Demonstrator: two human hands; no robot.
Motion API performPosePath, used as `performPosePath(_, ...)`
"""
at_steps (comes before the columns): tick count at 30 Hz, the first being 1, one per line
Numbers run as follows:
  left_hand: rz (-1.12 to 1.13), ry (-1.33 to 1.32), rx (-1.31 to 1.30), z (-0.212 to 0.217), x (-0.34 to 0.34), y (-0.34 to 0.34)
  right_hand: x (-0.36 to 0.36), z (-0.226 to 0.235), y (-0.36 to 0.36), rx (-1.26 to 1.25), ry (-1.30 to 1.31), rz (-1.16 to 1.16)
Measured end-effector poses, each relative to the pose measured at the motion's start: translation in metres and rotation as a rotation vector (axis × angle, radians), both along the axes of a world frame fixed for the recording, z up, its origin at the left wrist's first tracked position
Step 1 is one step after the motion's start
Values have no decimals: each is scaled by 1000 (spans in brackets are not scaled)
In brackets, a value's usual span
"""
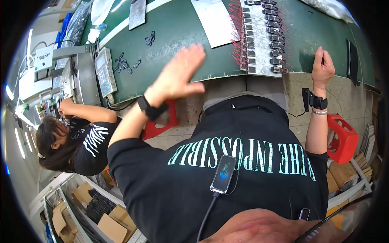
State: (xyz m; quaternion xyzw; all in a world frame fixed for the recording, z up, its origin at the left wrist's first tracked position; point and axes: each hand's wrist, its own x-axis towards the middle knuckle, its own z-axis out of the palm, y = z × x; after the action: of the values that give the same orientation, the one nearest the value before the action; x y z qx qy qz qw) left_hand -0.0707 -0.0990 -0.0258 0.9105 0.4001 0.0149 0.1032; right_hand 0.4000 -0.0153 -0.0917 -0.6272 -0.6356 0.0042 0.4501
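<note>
My left hand hovers at the front edge of the green worktable, its fingers stretched out and its thumb apart, holding nothing. My right hand is over the table's front edge farther right, its fingers curled together; whatever may be inside them is hidden. Between the hands lies a pale board with small black rectangular parts in two columns, thin red wires sticking out from both sides. A white sheet lies left of the board. Loose small black parts are scattered farther left.
A grey keypad unit stands at the table's left end. Beside it, another person works at a machine. A dark flat panel lies at the right. Red stools flank me, and shelves with cardboard boxes stand behind.
</note>
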Motion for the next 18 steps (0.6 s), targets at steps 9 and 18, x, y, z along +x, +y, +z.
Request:
performPosePath(9,-40,-42,-32,17,-10,-18,8,1,-11,3,-47,23)
performPosePath(18,428,-87,205,-42,-26,89,-2,-1,-10,29,-22,51)
